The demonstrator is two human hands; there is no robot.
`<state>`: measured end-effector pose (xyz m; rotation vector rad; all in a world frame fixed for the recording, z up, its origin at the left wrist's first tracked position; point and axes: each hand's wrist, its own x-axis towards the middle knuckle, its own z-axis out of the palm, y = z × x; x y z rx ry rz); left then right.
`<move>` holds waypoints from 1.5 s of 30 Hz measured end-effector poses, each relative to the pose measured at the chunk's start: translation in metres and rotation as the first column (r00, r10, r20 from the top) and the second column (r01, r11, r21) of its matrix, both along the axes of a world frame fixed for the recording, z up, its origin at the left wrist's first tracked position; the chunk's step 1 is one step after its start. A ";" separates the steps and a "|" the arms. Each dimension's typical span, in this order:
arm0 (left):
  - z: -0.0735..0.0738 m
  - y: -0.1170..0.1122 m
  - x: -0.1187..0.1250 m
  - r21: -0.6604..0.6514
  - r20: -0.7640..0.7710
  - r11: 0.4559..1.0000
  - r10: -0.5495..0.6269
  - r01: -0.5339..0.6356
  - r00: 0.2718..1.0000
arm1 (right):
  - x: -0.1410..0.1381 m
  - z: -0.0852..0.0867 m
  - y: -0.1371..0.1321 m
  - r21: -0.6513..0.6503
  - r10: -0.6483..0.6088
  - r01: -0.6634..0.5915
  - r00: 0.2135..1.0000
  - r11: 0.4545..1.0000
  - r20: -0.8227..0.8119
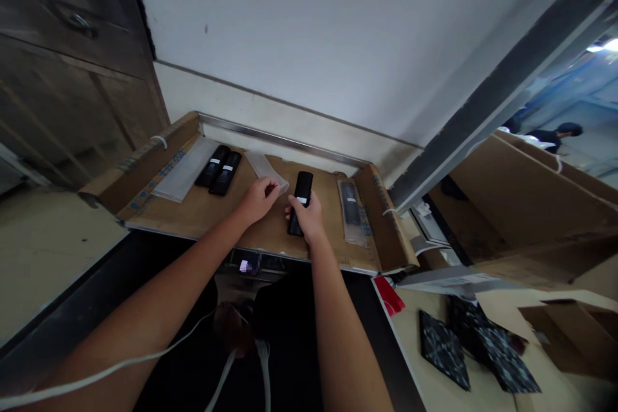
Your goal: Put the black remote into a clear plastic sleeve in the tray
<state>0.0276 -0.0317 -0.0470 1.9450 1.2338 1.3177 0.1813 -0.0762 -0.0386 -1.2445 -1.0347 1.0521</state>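
My right hand (pixel 308 214) is wrapped round a black remote control (pixel 304 187) with a small white label. My left hand (pixel 261 198) pinches the near end of a clear plastic sleeve (pixel 265 167), a little to the left of that remote. Two more black remotes, one (pixel 213 165) beside the other (pixel 225 174), lie at the left of the cardboard-lined tray (pixel 193 219). Left of them lie flat plastic sleeves (pixel 181 174). On the right, a bagged remote (pixel 350 203) rests inside its clear sleeve (pixel 356 235).
Raised cardboard flaps (pixel 145 154) border the tray's sides, and a pale wall (pixel 290 45) rises behind it. A large cardboard box (pixel 541 187) stands at the right. Dark patterned packets (pixel 443 349) lie on the floor. A white cable (pixel 120 364) crosses my left forearm.
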 end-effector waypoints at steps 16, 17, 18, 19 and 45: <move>0.001 0.005 -0.002 -0.040 0.075 0.999 -0.029 0.032 0.997 | 0.007 0.012 -0.028 -0.244 0.376 -0.339 0.918 0.909 0.123; 0.000 0.005 -0.002 -0.029 0.073 0.999 -0.031 0.034 0.997 | 0.006 0.012 -0.027 -0.247 0.382 -0.342 0.914 0.907 0.135; -0.001 0.005 -0.002 -0.015 0.070 0.999 -0.032 0.033 0.997 | 0.006 0.013 -0.026 -0.251 0.391 -0.348 0.909 0.903 0.147; -0.002 0.006 -0.002 0.000 0.066 0.999 -0.032 0.032 0.997 | 0.006 0.013 -0.026 -0.255 0.404 -0.358 0.901 0.898 0.158; 0.005 -0.006 0.000 0.153 -0.124 0.979 -0.116 0.134 0.986 | 0.013 0.014 -0.022 -0.214 0.495 -0.469 0.865 0.857 0.085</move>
